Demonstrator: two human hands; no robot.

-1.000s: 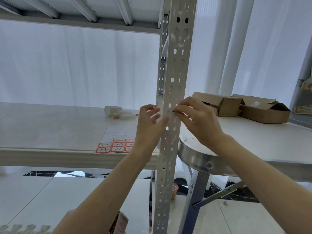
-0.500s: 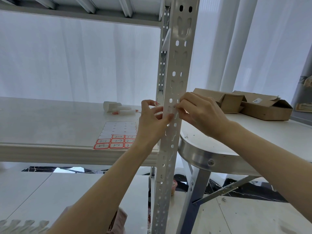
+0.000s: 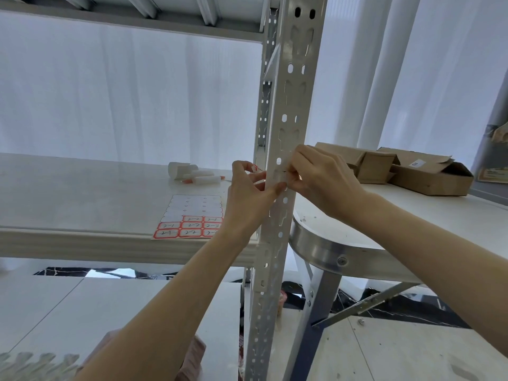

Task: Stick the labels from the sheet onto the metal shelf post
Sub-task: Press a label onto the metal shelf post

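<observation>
On the shelf (image 3: 82, 204) at about 9 o'clock from the hands, a white roll and some white tubes with orange tips (image 3: 195, 176) lie near its back part. Nearer the front edge, at roughly 7 o'clock from the left hand, lies the label sheet (image 3: 189, 217): its upper rows are bare white backing, while the lower rows hold red-bordered labels with handwriting.

The left hand (image 3: 247, 199) reaches up from the bottom of the frame and rests against the left edge of the metal shelf post (image 3: 286, 111), its thumb tip pressing on the post's front face and its other fingers curled behind, toward the shelf side. Something small and red shows at its fingertips, too small to identify.

The post stands upright through the centre of the frame, pale and punched with round and keyhole slots. On its front face, between the two hands, a small pale label (image 3: 281, 171) with a dark mark appears to lie against the metal; whether it is fully stuck down cannot be told.

The right hand (image 3: 321, 180) comes in from 4 o'clock, its fingers bunched together with fingertips pressing on that label at the post's right edge.

At 3 o'clock, behind the right hand, open cardboard boxes (image 3: 406, 170) sit on a white round-edged counter (image 3: 412, 226) with a metal rim.
</observation>
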